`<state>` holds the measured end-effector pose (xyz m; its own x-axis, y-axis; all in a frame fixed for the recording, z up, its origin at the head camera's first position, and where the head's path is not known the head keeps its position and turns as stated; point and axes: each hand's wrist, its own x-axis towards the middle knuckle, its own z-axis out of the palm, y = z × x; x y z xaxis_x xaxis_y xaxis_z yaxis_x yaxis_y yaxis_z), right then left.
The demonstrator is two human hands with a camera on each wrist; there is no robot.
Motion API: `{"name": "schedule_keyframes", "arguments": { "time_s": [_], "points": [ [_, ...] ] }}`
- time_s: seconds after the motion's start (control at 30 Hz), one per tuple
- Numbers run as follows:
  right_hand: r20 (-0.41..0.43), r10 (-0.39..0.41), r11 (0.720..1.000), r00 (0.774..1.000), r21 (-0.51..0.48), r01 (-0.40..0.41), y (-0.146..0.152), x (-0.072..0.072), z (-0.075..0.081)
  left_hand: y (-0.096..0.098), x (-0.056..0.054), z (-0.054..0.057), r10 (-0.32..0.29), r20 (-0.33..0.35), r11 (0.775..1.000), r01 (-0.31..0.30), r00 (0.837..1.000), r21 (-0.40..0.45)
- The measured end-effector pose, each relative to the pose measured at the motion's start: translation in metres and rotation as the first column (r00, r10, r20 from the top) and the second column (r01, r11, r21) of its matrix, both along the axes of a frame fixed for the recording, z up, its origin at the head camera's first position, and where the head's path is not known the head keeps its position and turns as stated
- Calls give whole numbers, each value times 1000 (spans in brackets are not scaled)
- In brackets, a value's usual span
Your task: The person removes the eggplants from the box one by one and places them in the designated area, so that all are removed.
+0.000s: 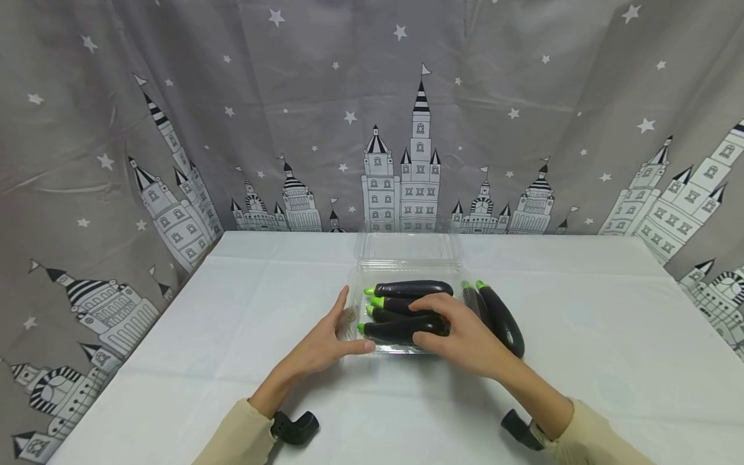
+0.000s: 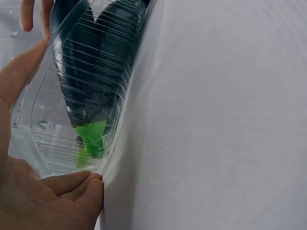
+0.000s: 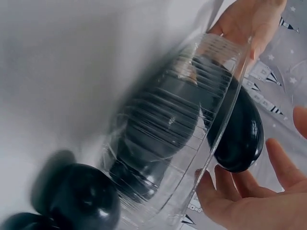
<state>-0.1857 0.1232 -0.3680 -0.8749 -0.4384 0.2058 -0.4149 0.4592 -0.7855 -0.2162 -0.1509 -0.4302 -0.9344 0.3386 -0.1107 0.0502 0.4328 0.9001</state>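
Observation:
A clear plastic clamshell container (image 1: 409, 263) stands on the white table with several dark eggplants lying side by side in it, green stems to the left. My left hand (image 1: 320, 345) holds its left end, thumb at the front edge and fingers round the side. The right hand (image 1: 465, 336) is over the right end, thumb by the front eggplant (image 1: 386, 330) and the other fingers spread above the middle ones. In the right wrist view, the fingertips are beside the round end of an eggplant (image 3: 242, 132) that rises above the rim.
The container's raised lid (image 1: 409, 246) leans toward the back. Two more eggplants lie just outside its right wall, one of them long and slanted (image 1: 502, 320). A grey curtain (image 1: 325, 97) printed with castles hangs behind the white table (image 1: 279, 278).

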Motion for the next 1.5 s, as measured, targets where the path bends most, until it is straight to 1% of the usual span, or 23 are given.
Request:
{"name": "schedule_keyframes", "arguments": {
  "time_s": [0.2,0.27,0.57,0.8,0.97,1.03,1.23,1.5],
  "points": [
    [-44,-2,996,999,87,6,-7,-6,4,-1,0,-1,0,-2,1000,0,1000,-6],
    [-49,3,995,999,100,2,-11,-7,6,-2,0,-1,5,0,1000,-5,1000,-7],
    [-63,38,997,997,71,-33,-28,-12,12,0,1,3,-1,1,1000,1,1000,-15],
    [-54,65,994,996,96,-60,-34,-14,9,0,2,2,0,-15,1000,0,1000,-29],
    [-26,71,991,997,115,-68,-34,-15,7,-1,1,2,-4,-22,999,3,1000,-32],
    [-19,86,988,996,132,-83,-33,-16,5,-1,1,2,-6,-25,1000,5,1000,-31],
    [-33,157,971,987,187,-148,-32,-18,2,-1,2,3,-5,-26,1000,4,1000,-27],
    [-31,150,959,988,246,-138,-28,-20,-1,1,1,2,-4,-10,1000,4,1000,-20]
  ]
}}
